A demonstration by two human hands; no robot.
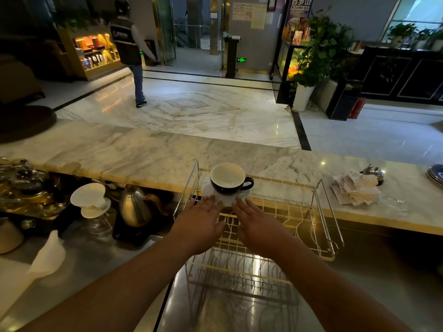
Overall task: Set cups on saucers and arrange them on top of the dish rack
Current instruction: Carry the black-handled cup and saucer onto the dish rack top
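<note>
A black cup with a white inside stands upright on a pale speckled saucer, its handle pointing right. The saucer sits at the far left of the wire dish rack's top. My left hand and my right hand lie flat side by side just in front of the saucer. Straight fingertips of both hands touch its near rim. Neither hand holds anything.
Left of the rack stand a steel gooseneck kettle, a white pour-over dripper and glass teaware. On the marble counter to the right lie a pile of receipts, a call bell and stacked plates. A person walks across the lobby.
</note>
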